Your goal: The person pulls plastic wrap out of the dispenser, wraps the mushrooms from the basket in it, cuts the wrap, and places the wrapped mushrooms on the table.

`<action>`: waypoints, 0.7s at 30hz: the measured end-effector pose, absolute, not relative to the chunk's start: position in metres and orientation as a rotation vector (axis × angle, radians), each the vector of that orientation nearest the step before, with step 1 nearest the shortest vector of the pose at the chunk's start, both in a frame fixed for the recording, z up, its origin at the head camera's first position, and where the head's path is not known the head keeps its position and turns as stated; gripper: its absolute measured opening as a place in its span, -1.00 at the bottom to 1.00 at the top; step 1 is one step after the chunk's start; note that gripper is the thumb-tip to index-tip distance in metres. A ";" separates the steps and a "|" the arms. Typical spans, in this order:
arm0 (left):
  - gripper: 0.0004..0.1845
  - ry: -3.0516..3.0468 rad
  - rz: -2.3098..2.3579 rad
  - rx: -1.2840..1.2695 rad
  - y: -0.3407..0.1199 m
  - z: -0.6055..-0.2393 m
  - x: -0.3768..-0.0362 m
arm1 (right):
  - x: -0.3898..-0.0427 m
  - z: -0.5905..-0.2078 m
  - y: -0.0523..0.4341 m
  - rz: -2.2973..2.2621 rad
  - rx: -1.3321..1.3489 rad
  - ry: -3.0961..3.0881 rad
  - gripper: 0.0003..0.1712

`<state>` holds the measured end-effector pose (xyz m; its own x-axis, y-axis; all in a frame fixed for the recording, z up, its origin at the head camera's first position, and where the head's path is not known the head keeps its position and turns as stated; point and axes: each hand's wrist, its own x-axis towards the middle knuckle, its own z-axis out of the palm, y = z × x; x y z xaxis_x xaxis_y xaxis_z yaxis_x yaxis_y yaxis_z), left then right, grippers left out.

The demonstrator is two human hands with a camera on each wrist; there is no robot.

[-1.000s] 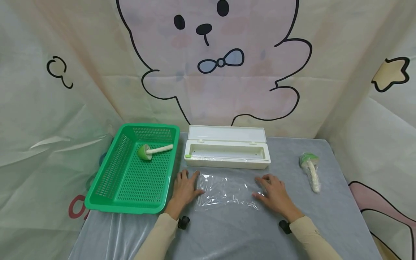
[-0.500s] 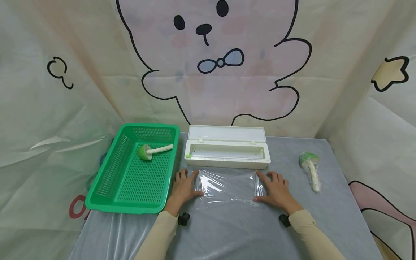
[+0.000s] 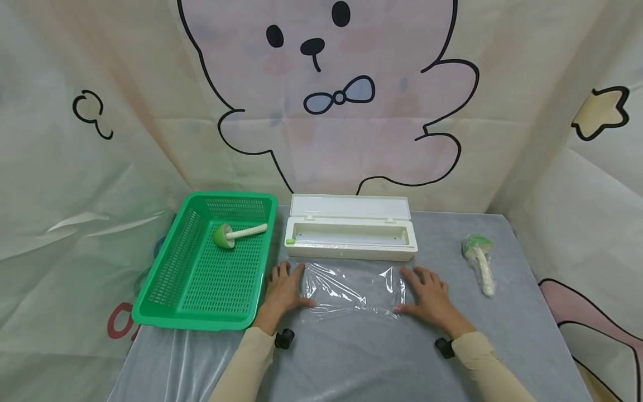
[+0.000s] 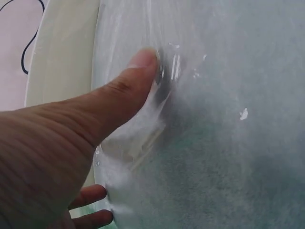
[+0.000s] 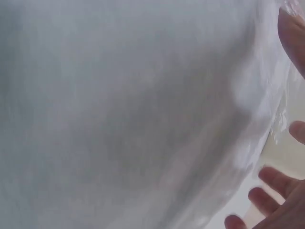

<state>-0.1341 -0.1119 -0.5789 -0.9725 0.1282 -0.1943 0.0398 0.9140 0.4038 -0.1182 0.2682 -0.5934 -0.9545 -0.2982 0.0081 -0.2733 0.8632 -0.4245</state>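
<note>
You are facing a table (image 3: 502, 346) wearing a grey cloth under clear film. A cream fabric backdrop (image 3: 125, 84) is hanging at twelve o'clock, showing a cartoon bear (image 3: 331, 89) with a blue bow tie (image 3: 340, 97); a star (image 3: 600, 113) is showing at two o'clock.

The sheet of cling film (image 3: 353, 287) under my fingers is clear, with white glints along its wrinkles, and the grey table cover (image 3: 382, 357) shows through it. My sleeves (image 3: 240, 368) are pale beige. The dispenser box (image 3: 351, 234) is cream-white, with a small lime-green tab (image 3: 289, 241) at its left end. The basket (image 3: 206, 265) is bright green, perforated all over in a fine grid. The mushroom inside it (image 3: 232, 233) has a light green cap and a cream stalk; the wrapped mushroom (image 3: 479, 262) is coloured the same. The backdrop (image 3: 331, 111) is off-white with a pale pink bear outlined in black, wearing a light blue bow, and a cream star (image 3: 601, 113).
</note>
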 end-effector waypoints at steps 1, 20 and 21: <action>0.18 2.860 0.599 0.127 -0.112 -0.579 -0.134 | -0.117 -0.594 0.267 -0.650 -0.480 2.979 0.18; 0.23 2.859 0.574 0.115 -0.113 -0.581 -0.131 | -0.113 -0.606 0.269 -0.570 -0.566 2.981 0.26; 0.23 2.858 0.577 0.116 -0.113 -0.581 -0.131 | -0.113 -0.606 0.270 -0.582 -0.574 2.984 0.26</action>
